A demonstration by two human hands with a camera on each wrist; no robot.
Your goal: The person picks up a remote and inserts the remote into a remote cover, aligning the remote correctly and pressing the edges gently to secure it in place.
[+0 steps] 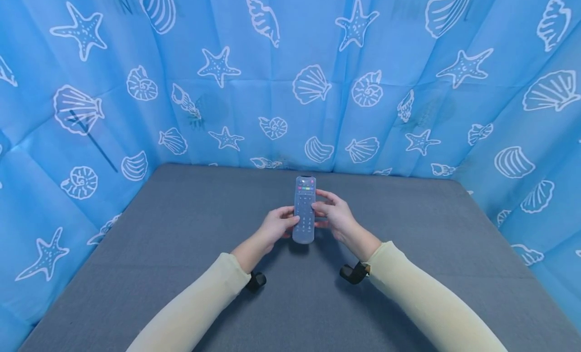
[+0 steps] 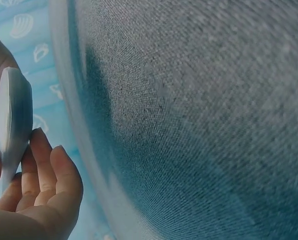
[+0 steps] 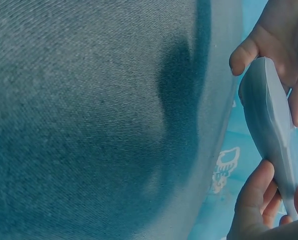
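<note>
A remote control in a pale translucent cover is held above the table, its button side facing the head camera and its coloured buttons at the far end. My left hand grips its left edge, thumb on the front and fingers behind. On the opposite edge, a little higher up, my right hand holds it between thumb and fingers. The left wrist view shows the remote side-on, with the left fingers bent against its back. From the right wrist, the remote's back appears between both hands.
A grey cloth-covered table spreads beneath the hands. Blue curtains with white shells and starfish enclose its back and sides. A black wrist device is strapped below the right cuff, another below the left.
</note>
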